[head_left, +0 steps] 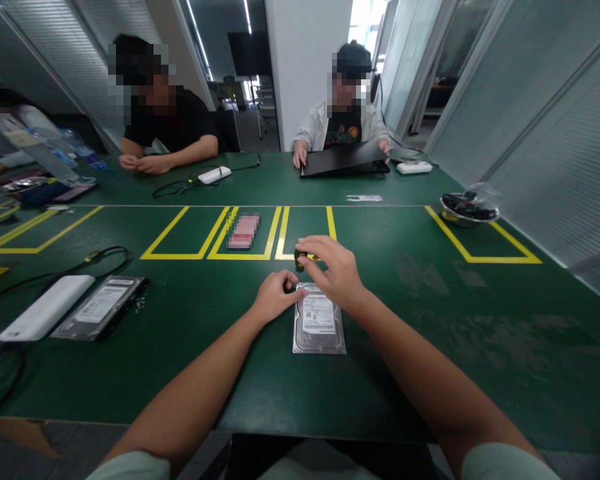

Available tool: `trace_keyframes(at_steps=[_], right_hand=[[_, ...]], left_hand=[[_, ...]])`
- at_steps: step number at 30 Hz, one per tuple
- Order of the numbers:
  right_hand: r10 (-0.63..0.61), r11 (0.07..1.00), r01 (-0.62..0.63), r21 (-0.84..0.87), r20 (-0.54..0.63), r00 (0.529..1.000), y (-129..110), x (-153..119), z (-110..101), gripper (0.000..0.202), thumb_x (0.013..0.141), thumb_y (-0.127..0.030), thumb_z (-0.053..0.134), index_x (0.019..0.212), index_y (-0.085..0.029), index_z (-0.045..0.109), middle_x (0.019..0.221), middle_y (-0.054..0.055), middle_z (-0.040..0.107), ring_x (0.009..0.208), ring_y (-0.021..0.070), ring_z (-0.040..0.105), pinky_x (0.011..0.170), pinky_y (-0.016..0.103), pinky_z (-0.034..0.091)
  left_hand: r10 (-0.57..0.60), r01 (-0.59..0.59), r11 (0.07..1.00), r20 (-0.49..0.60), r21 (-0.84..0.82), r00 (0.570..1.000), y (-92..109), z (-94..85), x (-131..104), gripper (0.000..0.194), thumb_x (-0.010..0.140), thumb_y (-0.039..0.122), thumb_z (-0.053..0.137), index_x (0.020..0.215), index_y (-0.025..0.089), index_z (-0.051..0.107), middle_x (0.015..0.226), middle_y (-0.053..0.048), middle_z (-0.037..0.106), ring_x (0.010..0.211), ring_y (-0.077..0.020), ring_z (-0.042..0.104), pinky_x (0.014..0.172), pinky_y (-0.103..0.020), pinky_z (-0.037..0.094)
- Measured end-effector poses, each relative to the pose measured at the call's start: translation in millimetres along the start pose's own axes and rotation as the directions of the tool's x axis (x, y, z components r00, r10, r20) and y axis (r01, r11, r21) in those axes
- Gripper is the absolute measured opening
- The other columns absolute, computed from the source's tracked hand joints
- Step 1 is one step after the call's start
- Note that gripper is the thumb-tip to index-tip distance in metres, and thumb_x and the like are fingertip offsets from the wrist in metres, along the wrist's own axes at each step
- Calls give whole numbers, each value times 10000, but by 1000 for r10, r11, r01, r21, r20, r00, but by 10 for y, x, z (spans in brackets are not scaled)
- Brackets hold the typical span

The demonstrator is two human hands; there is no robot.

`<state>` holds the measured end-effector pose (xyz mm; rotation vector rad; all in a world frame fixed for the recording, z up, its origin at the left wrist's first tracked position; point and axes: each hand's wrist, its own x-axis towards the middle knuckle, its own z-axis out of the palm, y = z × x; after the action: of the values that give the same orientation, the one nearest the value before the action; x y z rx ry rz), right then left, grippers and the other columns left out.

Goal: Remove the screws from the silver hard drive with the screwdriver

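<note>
A silver hard disk drive with a white label lies flat on the green table in front of me. My left hand is at its far left corner, the thumb resting on the drive and the other fingers curled beside it. Above that same far edge, my right hand grips a short black-and-yellow screwdriver, held roughly upright between thumb and fingers. The screwdriver's tip is too small to make out, so I cannot tell whether it touches a screw.
To the left lie a second hard drive, small loose screws, a white power bank and a black cable. Yellow tape marks the table. A bowl of dark items stands right. Across sit other people, one holding a black laptop.
</note>
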<state>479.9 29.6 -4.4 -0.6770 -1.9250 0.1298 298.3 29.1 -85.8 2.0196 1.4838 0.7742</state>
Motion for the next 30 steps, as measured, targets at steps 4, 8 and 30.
trace_keyframes(at_steps=[4, 8, 30], right_hand=[[25, 1000, -26, -16, -37, 999, -6, -5, 0, 138, 906, -257, 618, 1020, -207, 678, 1022, 75, 668, 965, 186, 643, 837, 369, 554], [15, 1000, -15, 3, -9, 1000, -9, 0, -5, 157, 927, -186, 558, 1042, -179, 665, 1015, 87, 696, 985, 187, 647, 865, 370, 545], [80, 994, -83, 75, 36, 996, 7, 0, 6, 249, 907, -128, 542, 1121, -208, 641, 1154, 87, 699, 1115, 201, 633, 956, 406, 519]], left_hand=[[-4, 4, 1000, -1, -3, 1000, -3, 4, 0, 332, 724, 472, 719, 842, 192, 584, 712, 27, 551, 679, -152, 516, 637, -274, 373], [-12, 12, 1000, 4, -7, 1000, 10, -2, -1, 331, 720, 466, 723, 847, 192, 586, 713, 28, 553, 688, -154, 516, 649, -279, 374], [-7, 7, 1000, 8, -9, 1000, 10, 3, -1, 323, 725, 451, 725, 845, 187, 584, 710, 27, 546, 687, -154, 509, 655, -277, 361]])
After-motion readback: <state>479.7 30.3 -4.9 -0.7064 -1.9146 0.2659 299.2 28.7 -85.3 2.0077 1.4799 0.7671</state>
